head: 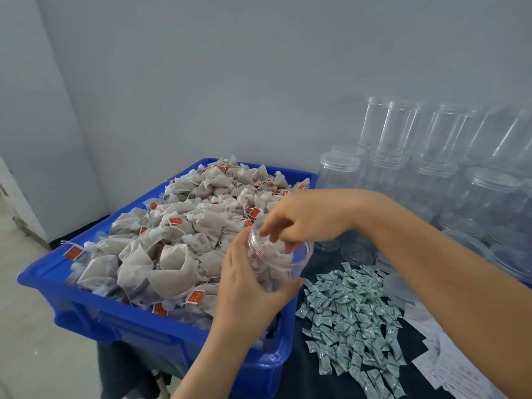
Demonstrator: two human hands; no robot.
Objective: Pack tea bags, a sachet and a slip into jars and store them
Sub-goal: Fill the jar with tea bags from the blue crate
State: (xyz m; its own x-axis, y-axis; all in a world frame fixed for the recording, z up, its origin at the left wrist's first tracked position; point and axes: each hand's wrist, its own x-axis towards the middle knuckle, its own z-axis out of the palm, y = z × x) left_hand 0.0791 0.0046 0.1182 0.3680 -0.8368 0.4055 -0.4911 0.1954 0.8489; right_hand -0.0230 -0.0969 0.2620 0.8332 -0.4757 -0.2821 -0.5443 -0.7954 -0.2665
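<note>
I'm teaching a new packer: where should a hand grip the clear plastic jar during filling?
Wrap the clear plastic jar around its round side wall from below, as the left hand does. It tilts mouth-up, so the rim stays free for the right hand.

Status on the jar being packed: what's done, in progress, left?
Done: the jar already holds several tea bags. In hand: left hand holds the jar over the blue crate; right hand has its fingers in the jar's mouth. Left: a sachet and a slip still lie on the table; lidding and storing remain. Many empty jars wait.
</note>
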